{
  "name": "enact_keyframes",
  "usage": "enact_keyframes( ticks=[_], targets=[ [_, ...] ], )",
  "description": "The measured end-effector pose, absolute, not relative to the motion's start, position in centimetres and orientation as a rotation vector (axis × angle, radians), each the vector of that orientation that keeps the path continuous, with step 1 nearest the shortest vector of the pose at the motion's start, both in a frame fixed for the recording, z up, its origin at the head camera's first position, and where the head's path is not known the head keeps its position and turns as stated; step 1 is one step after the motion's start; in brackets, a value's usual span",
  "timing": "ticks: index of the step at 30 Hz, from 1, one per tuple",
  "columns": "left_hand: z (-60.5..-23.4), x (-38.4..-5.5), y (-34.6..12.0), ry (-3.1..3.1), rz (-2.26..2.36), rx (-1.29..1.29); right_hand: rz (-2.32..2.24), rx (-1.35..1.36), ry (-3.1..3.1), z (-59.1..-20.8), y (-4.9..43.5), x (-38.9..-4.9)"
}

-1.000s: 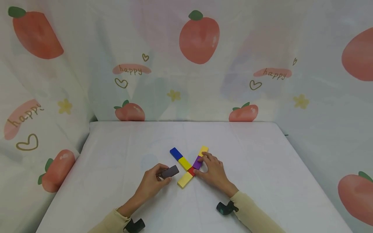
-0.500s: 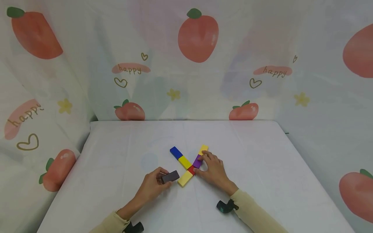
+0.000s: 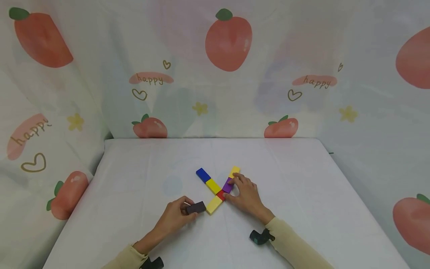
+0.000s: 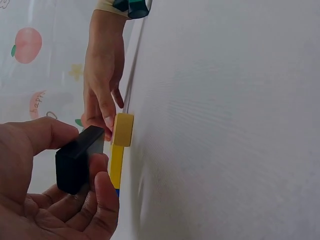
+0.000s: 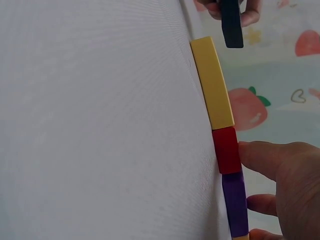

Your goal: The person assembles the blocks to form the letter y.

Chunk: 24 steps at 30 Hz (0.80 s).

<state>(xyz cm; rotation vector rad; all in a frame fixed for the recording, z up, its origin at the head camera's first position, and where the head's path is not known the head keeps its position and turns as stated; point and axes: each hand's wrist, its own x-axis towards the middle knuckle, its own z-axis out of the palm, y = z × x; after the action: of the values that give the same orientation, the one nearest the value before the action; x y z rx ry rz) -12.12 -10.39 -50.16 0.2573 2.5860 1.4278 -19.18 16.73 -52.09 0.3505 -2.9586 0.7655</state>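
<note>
My left hand point(image 3: 172, 217) holds a dark, nearly black rectangular block point(image 3: 196, 207) between thumb and fingers, just left of a pale yellow block point(image 3: 214, 205). In the left wrist view that dark block point(image 4: 75, 162) appears raised off the table. A row on the tabletop runs from the pale yellow block through a small red block point(image 3: 220, 195) and a purple block point(image 3: 227, 185) to another yellow block point(image 3: 235, 171). Branching toward the back left are a yellow block point(image 3: 213, 186) and a blue block point(image 3: 203, 175). My right hand point(image 3: 248, 196) touches the red block with its thumb and the purple one with a finger.
A white cloth covers the table point(image 3: 285, 168). Behind and beside it hangs a fruit-printed curtain point(image 3: 235, 97). A dark wrist camera point(image 3: 260, 237) sits at the right cuff, and another point(image 3: 152, 263) at the left cuff.
My left hand has brought the dark block slightly down and nearer to me, beside the pale yellow block's near end. The right hand and the laid blocks keep their places.
</note>
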Motion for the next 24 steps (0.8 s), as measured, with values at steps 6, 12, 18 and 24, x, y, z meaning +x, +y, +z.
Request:
enact_keyframes(
  ticks=[6, 12, 18, 24],
  targets=[
    [-50.19, -12.12, -10.29, 2.588, 1.373, 0.25, 0.76, 0.353, -2.954, -52.2, 16.72, -19.28],
    [-50.41, -12.07, -10.39, 2.64, 1.281, 0.32, 0.761, 0.351, -2.968, -52.27, 16.81, -19.26],
    [-50.43, -11.94, -10.47, 2.715, 1.172, 0.358, 0.769, 0.352, -2.975, -52.33, 16.86, -19.24],
    [-50.23, -11.97, -10.3, 2.772, 1.052, 0.361, 0.765, 0.351, -2.974, -52.28, 16.84, -19.26]
  ],
)
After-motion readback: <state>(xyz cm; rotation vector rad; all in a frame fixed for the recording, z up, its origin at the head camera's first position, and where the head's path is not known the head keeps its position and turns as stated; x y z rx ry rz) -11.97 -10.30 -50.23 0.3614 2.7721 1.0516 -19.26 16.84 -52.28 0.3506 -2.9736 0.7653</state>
